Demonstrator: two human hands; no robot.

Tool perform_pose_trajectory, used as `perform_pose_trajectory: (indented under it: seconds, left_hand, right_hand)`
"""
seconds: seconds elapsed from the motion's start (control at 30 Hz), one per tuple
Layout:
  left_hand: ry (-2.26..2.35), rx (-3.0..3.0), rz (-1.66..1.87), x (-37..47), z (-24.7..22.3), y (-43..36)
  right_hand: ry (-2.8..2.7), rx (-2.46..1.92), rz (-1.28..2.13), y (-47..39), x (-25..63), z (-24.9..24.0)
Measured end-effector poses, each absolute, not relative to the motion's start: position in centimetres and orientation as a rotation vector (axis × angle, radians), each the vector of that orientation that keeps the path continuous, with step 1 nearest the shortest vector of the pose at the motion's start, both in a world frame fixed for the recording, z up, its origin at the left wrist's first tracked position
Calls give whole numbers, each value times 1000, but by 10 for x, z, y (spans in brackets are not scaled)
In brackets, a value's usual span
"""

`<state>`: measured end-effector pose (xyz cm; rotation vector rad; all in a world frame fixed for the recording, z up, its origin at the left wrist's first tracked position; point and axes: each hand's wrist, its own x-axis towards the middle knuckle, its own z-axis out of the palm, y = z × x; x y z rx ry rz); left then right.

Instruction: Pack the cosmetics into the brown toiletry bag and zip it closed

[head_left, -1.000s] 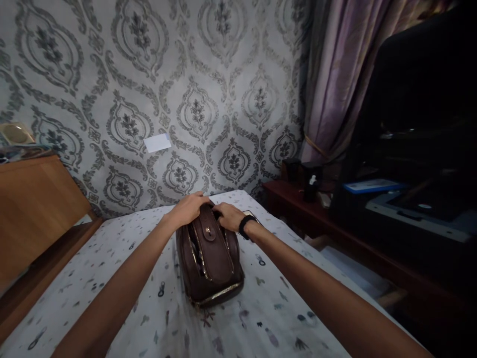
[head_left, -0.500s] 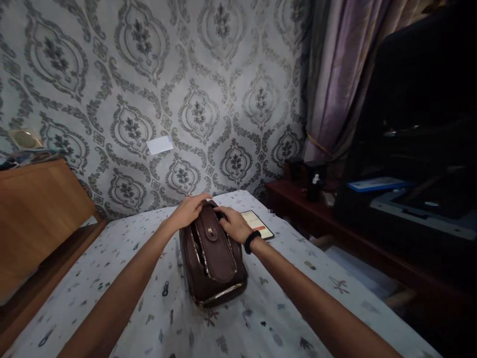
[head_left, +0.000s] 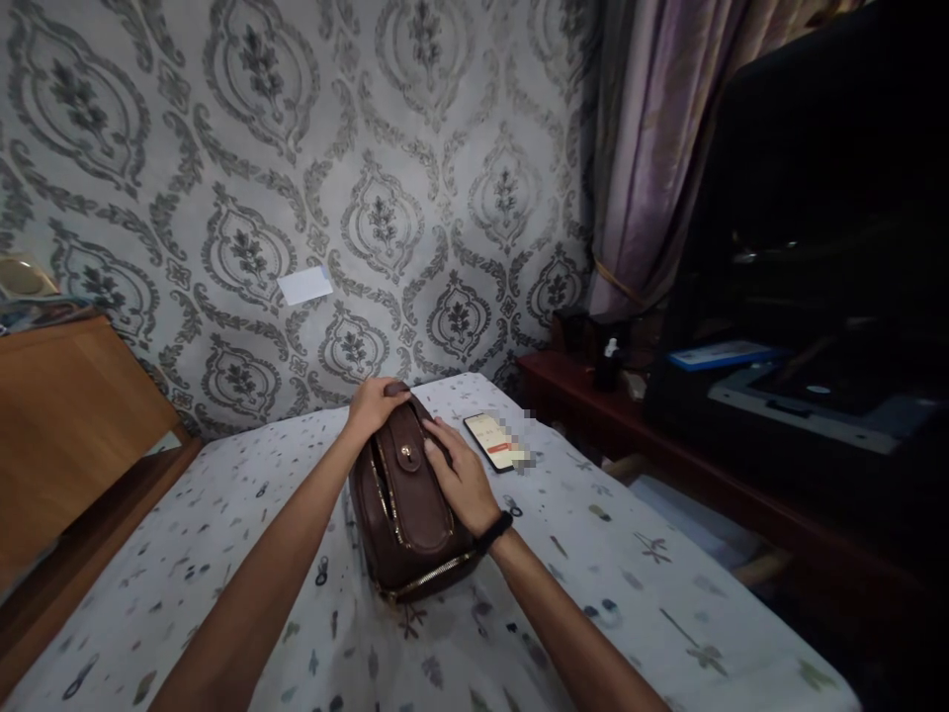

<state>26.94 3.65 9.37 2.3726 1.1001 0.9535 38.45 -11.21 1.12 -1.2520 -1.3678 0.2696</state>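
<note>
A dark brown leather bag (head_left: 415, 504) with gold zippers and a flap with a small gold clasp lies on the bed sheet. Its zipped opening left of the flap gapes a little; what is inside is hidden. At the bag's far end, my left hand (head_left: 373, 405) is closed around the top, where a strap or handle shows beside the fingers. My right hand (head_left: 464, 480), with a black band at the wrist, rests along the bag's right side, fingers stretched out. Just beyond it to the right lies a phone (head_left: 493, 442) with a lit screen.
The bed's patterned white sheet (head_left: 282, 534) spreads around the bag. To the left stands a wooden headboard-like panel (head_left: 51, 415). On the right are a dark red ledge (head_left: 563, 386) with a small bottle (head_left: 608, 364) and a large black screen (head_left: 830, 198). Patterned wallpaper covers the wall behind.
My right hand has slid from the bag's far right edge toward me and lies flatter on its side. My left hand has closed on the far end. The phone shows more fully.
</note>
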Motion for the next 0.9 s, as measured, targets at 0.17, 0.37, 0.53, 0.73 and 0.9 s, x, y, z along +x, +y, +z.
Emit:
perform_pose_trajectory:
  seconds: [0.17, 0.37, 0.53, 0.73, 0.9]
  left_hand:
    - [1132, 2231, 1057, 272, 91, 39]
    - [1031, 2145, 1097, 272, 93, 28]
    - [940, 2105, 1091, 270, 96, 11]
    - [873, 2082, 1047, 266, 95, -2]
    - [856, 2116, 977, 255, 100, 1]
  right_hand:
    - [-1398, -1300, 193, -117, 380, 15]
    - [-1377, -1311, 171, -117, 379, 15]
    - [-1379, -1298, 172, -117, 379, 15]
    - [-1392, -1259, 163, -118, 380, 15]
    - [-1392, -1260, 188, -118, 381, 14]
